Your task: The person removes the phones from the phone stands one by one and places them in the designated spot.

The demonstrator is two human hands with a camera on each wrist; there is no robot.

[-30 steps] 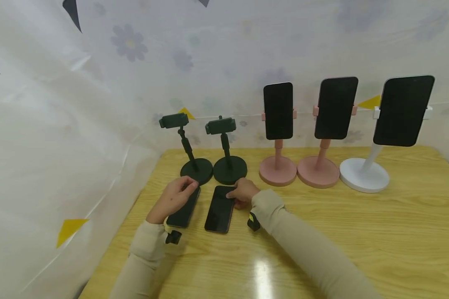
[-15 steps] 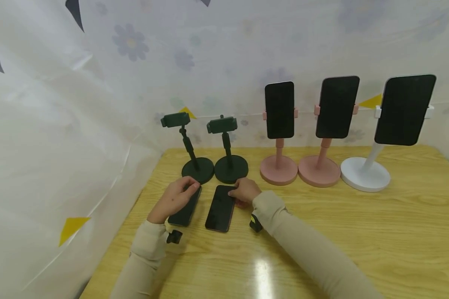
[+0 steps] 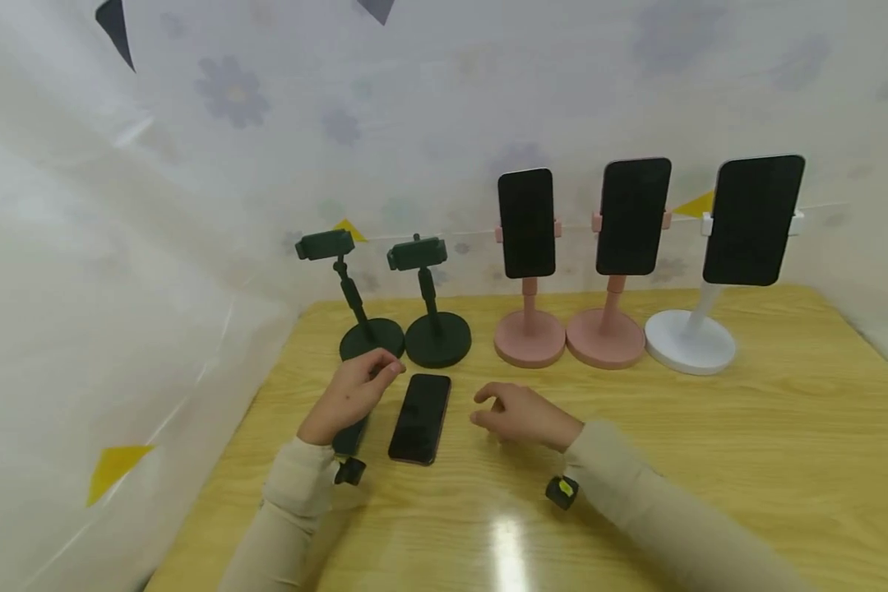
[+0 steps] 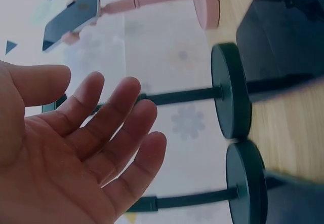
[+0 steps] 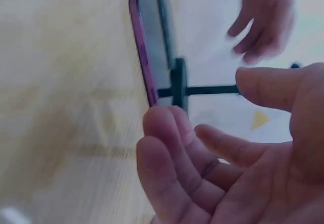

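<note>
While one phone (image 3: 351,438) is mostly hidden by the loosely spread left grip (image 3: 349,398), the right grip (image 3: 525,413) is held spread too.

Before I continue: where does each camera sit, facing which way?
Head: on the head, facing forward and down at the table; left hand, right hand, sleeves show.
Left wrist: on that wrist, facing the dark green stands; only the left hand shows.
Right wrist: on that wrist, facing a phone; right hand near, left hand beyond.
Head and right wrist share both hands.
</note>
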